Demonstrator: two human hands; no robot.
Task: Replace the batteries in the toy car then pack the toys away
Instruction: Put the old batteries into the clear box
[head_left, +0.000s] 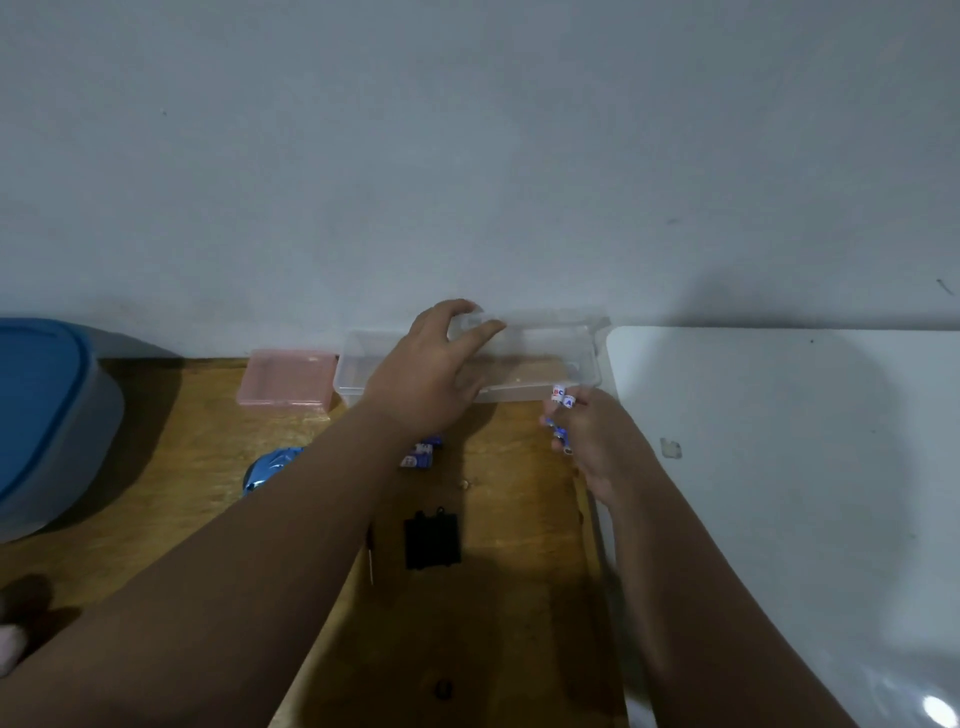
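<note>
My left hand (431, 369) reaches to the clear plastic box (582, 364) by the wall and grips its clear lid (524, 325), which is raised above the box. My right hand (597, 441) is shut on a few blue-and-white batteries (562, 397), just in front of the box's right end. More batteries (422, 454) lie on the wooden table (171, 467), partly under my left forearm. The blue toy car (270, 467) lies left of them, mostly hidden by that arm. A black battery cover (432, 538) and a thin screwdriver (370, 558) lie nearer me.
A pink lidded box (288, 382) stands left of the clear box. A large tub with a blue lid (47, 415) sits at the far left. A white tabletop (805, 467) adjoins on the right. A small screw (464, 484) lies on the wood.
</note>
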